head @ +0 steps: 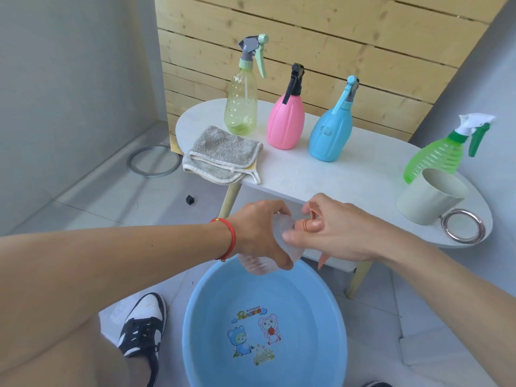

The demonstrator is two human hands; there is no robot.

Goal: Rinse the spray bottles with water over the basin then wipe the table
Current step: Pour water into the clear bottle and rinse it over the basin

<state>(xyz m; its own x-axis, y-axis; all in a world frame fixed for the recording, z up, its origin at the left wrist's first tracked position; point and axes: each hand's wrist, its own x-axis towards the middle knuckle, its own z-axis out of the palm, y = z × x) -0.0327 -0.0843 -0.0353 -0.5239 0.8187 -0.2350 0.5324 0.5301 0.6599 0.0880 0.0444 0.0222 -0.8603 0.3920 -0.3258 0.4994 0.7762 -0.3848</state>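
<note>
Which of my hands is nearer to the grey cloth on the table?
Left. Your left hand, gripping the clear bottle over the basin, sits below the grey cloth. Your right hand, on the orange spray head, is farther toward your right.

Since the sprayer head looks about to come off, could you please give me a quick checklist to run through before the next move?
1. Left hand grips the clear bottle: ok.
2. Right hand holds the orange sprayer head: ok.
3. Bottle above the blue basin: ok, over its far rim.
4. Head unscrewed: cannot tell.
5. Grey cloth ready on the white table: ok.
6. Water in the cup: cannot tell.
</note>
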